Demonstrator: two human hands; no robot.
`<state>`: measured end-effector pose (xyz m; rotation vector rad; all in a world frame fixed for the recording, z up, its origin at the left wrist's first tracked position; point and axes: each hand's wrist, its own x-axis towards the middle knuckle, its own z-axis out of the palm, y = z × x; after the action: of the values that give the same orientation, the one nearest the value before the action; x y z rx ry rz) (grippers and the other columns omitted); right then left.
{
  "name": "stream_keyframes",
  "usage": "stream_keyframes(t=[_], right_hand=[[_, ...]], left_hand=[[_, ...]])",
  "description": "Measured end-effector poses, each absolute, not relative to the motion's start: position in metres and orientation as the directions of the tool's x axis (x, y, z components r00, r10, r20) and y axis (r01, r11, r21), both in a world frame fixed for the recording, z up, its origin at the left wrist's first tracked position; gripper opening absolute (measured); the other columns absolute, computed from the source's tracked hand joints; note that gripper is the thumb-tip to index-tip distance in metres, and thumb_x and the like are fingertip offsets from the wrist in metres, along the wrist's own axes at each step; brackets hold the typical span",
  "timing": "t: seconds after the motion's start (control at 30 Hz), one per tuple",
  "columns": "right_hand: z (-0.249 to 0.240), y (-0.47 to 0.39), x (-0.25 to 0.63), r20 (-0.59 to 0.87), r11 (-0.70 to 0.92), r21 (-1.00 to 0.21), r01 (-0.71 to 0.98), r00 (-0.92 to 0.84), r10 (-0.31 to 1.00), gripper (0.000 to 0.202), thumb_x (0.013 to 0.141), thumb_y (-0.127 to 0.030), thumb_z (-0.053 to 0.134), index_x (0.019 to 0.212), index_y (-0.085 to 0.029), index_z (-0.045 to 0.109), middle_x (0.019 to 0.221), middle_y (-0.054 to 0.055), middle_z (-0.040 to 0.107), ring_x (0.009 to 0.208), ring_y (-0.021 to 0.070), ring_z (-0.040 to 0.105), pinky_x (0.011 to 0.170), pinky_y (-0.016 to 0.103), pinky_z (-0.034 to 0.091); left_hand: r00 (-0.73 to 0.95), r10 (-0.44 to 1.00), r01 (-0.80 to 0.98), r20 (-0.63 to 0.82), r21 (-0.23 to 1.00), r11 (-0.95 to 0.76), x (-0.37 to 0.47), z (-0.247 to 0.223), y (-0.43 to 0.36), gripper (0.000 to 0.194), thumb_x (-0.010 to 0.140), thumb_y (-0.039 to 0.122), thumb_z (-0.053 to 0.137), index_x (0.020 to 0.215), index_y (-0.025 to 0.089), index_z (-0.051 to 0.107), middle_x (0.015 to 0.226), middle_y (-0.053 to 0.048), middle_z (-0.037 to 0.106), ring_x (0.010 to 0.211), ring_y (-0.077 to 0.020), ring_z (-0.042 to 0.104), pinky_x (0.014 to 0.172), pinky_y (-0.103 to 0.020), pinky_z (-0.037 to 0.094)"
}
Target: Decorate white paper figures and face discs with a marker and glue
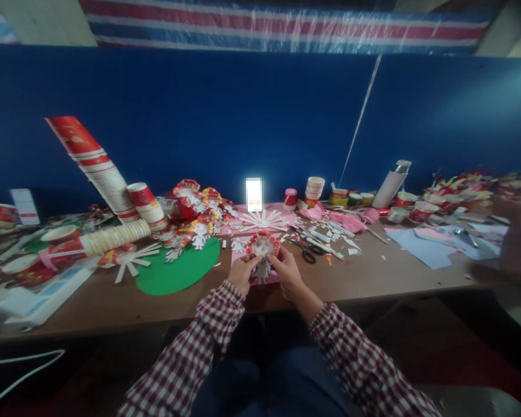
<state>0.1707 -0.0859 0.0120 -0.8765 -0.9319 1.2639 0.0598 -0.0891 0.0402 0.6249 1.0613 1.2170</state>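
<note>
Between my two hands, over the near edge of the table, is a paper-cup doll [263,246] with a red-and-white curled rim and a pale paper body hanging below. My left hand [242,273] pinches its lower left side, and my right hand [287,272] grips it from the lower right. Pink paper [282,217] lies under and behind it. Beyond my hands a cup cut into white strips [260,220] is fanned out flat. A small white paper figure [238,245] rests just left of the doll.
Stacked paper cups [108,179] lean at the left, near finished dolls [202,231] and a green paper oval [182,272]. Black-handled scissors [307,252] and paper scraps lie to the right. A silver-topped flask [391,185] stands at the back. Another person's blurred hand [518,231] is far right.
</note>
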Motion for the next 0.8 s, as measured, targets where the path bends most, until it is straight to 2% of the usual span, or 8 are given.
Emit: stream_keyframes(t=[0.4, 0.8], right_hand=[[0.013, -0.087, 0.171, 0.087, 0.125, -0.921, -0.369, 0.116, 0.989, 0.031, 0.065, -0.033, 0.069, 0.090, -0.018, 0.061, 0.084, 0.003, 0.067, 0.068, 0.0144, 0.059, 0.062, 0.024, 0.047], [0.010, -0.086, 0.170, 0.104, 0.149, -0.924, -0.353, 0.144, 0.984, 0.029, 0.065, -0.033, 0.069, 0.088, -0.018, 0.060, 0.078, 0.001, 0.066, 0.065, 0.0138, 0.058, 0.062, 0.024, 0.046]], left_hand=[[0.015, 0.963, -0.490, -0.269, 0.838, 0.242, 0.067, 0.034, -0.091, 0.015, 0.060, 0.015, 0.078, 0.068, 0.011, 0.066, 0.058, -0.004, 0.067, 0.052, -0.0141, 0.063, 0.048, -0.021, 0.047], [0.010, 0.966, -0.521, -0.258, 0.823, 0.225, 0.071, 0.028, -0.091, 0.019, 0.060, 0.020, 0.078, 0.073, 0.010, 0.067, 0.061, -0.004, 0.068, 0.053, -0.0151, 0.063, 0.049, -0.022, 0.047]])
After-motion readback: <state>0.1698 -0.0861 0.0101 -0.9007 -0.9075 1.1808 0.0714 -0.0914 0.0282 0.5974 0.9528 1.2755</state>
